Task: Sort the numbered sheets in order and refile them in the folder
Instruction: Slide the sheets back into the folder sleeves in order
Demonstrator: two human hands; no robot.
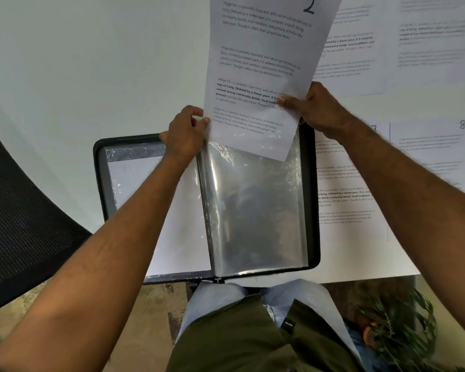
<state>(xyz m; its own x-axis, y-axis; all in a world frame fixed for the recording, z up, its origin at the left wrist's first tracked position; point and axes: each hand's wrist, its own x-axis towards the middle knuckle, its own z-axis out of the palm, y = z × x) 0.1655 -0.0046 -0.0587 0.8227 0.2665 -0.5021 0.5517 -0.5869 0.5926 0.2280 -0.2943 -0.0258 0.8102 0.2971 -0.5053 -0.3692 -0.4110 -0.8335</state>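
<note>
Sheet 2 (255, 84) pinched by right hand (316, 108), lower edge entering right-page sleeve (255, 208), mouth at 12 o'clock held open by left hand (184, 131). Step: filing. Next, likely: sheet slid toward 6 o'clock, square with folder (312, 200).

The sheet (263, 73) I hold bears a handwritten "2" and printed paragraphs starting "Village life is a peaceful, close-knit...". A sheet on the worktop (430, 151) is numbered "8".

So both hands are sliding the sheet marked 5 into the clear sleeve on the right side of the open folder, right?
Not quite: the head view shows the sheet is marked 2, not 5. The left hand and right hand are sliding it into the clear sleeve on the right side of the open folder.
</note>
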